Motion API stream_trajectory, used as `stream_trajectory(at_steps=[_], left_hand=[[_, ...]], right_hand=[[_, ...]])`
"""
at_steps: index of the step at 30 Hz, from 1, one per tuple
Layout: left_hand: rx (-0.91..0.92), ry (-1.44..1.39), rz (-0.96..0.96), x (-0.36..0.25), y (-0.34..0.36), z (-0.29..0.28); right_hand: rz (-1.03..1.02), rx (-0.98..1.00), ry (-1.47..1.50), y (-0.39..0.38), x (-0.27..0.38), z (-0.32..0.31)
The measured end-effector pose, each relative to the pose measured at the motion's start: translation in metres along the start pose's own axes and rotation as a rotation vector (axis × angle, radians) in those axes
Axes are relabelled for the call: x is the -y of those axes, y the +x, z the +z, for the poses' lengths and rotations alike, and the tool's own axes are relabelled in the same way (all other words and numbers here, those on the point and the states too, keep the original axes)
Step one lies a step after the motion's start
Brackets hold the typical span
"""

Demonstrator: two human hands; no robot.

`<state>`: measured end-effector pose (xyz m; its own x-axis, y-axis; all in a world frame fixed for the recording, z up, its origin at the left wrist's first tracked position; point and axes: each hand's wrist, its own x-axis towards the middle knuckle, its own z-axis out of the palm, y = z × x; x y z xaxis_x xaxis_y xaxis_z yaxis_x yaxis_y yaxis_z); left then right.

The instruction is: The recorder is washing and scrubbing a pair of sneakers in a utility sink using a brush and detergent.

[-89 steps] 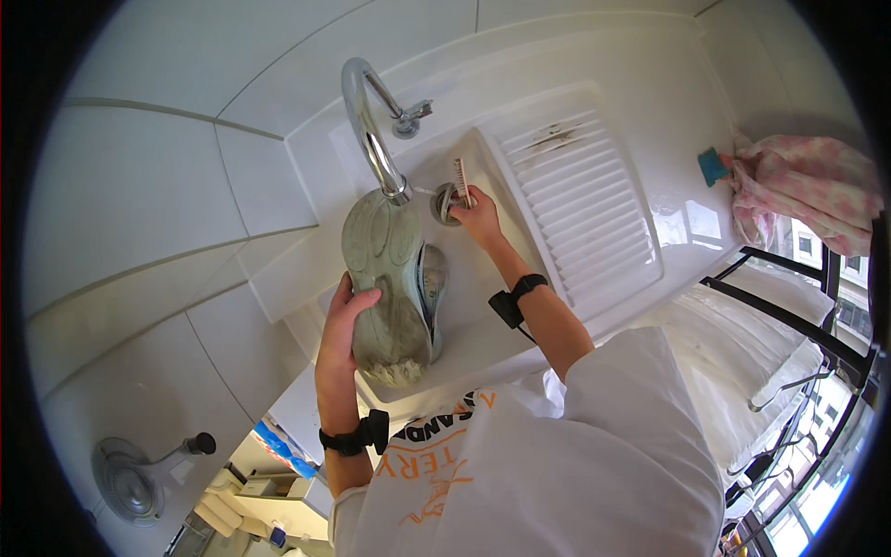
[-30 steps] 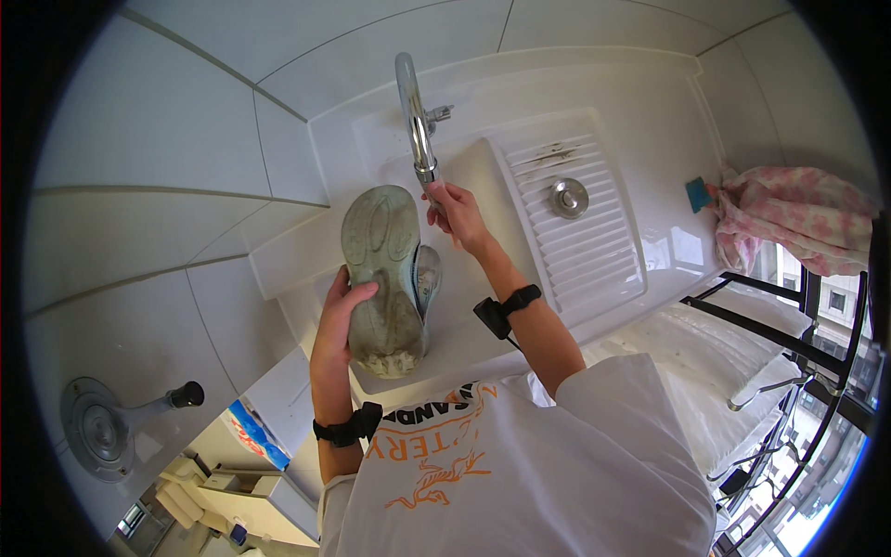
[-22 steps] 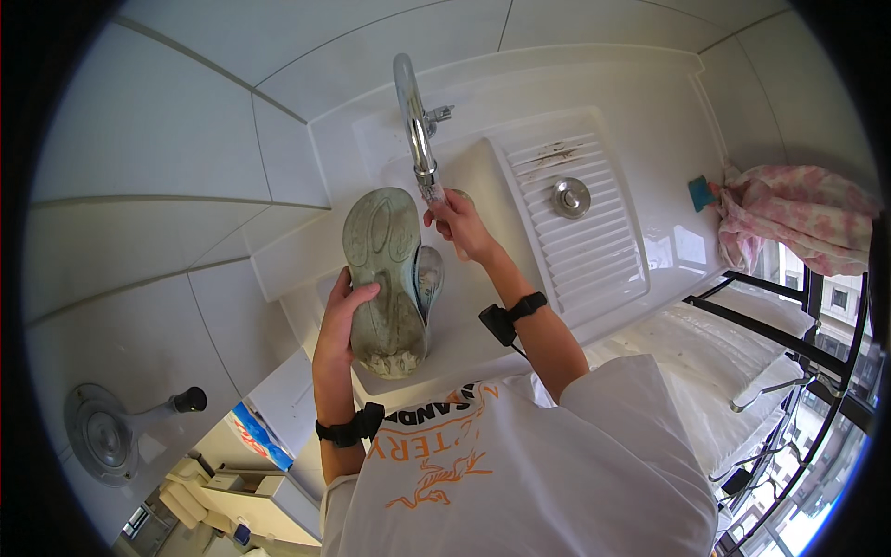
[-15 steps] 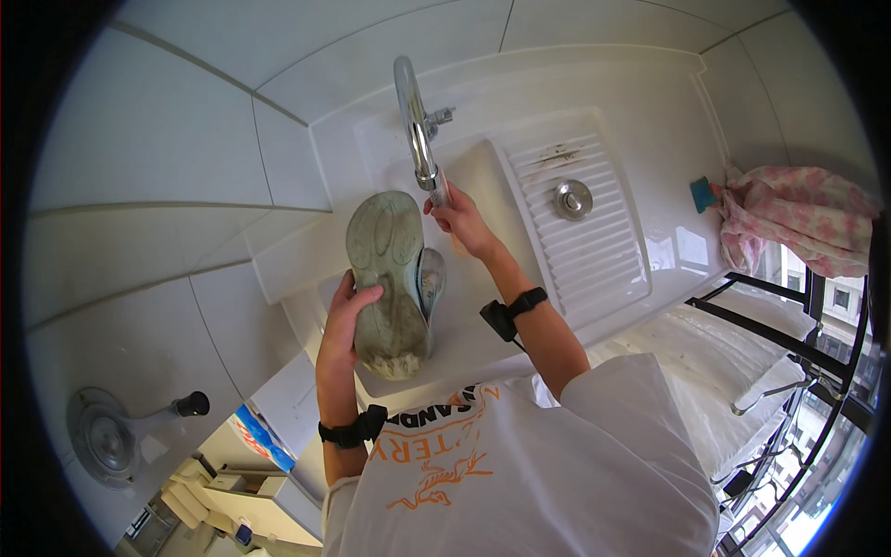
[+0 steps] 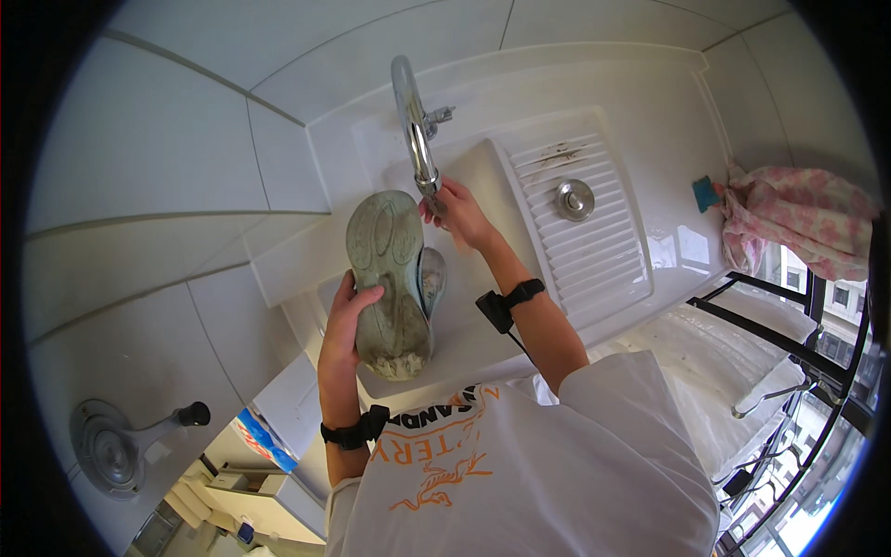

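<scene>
One shoe, upturned presumably for access: our left hand clamps it; our right hand curls beneath tap, grip indeterminable.

Shoe over basin, left hand at its left edge, right hand under faucet — washboard right of basin, drain strainer on it, cloth farther right.

White shirt, black wristbands

Pink-and-white cloth far right; round metallic wall fitting lower left.
</scene>
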<state>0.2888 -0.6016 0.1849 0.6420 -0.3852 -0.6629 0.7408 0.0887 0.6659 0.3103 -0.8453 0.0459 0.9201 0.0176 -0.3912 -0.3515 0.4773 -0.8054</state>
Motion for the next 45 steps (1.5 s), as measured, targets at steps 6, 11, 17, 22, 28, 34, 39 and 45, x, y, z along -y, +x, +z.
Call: stream_trajectory(at_steps=[6, 11, 17, 22, 28, 34, 39, 45], left_hand=[[-0.009, 0.010, -0.014, 0.005, 0.003, -0.002], [0.006, 0.013, -0.016, 0.008, 0.004, -0.003], [0.008, 0.021, -0.013, 0.006, 0.001, 0.001], [0.012, 0.002, -0.016, 0.009, 0.002, 0.001], [0.010, -0.001, -0.020, 0.009, 0.001, 0.004], [0.017, -0.011, -0.023, 0.009, 0.002, 0.006], [0.014, -0.016, -0.026, 0.009, 0.003, 0.005], [0.017, -0.017, -0.018, 0.011, 0.003, 0.004]], right_hand=[[-0.047, 0.017, 0.159, -0.017, 0.002, 0.008], [-0.175, 0.025, 0.168, -0.013, 0.001, 0.008], [-0.187, -0.004, 0.093, -0.012, 0.010, 0.006], [-0.184, -0.001, 0.138, -0.012, 0.009, 0.005], [-0.057, -0.049, 0.150, -0.015, 0.017, 0.014], [-0.060, -0.054, 0.078, -0.011, 0.015, 0.014], [-0.058, -0.073, 0.050, -0.013, 0.022, 0.015], [-0.153, -0.019, -0.039, -0.006, 0.016, 0.007]])
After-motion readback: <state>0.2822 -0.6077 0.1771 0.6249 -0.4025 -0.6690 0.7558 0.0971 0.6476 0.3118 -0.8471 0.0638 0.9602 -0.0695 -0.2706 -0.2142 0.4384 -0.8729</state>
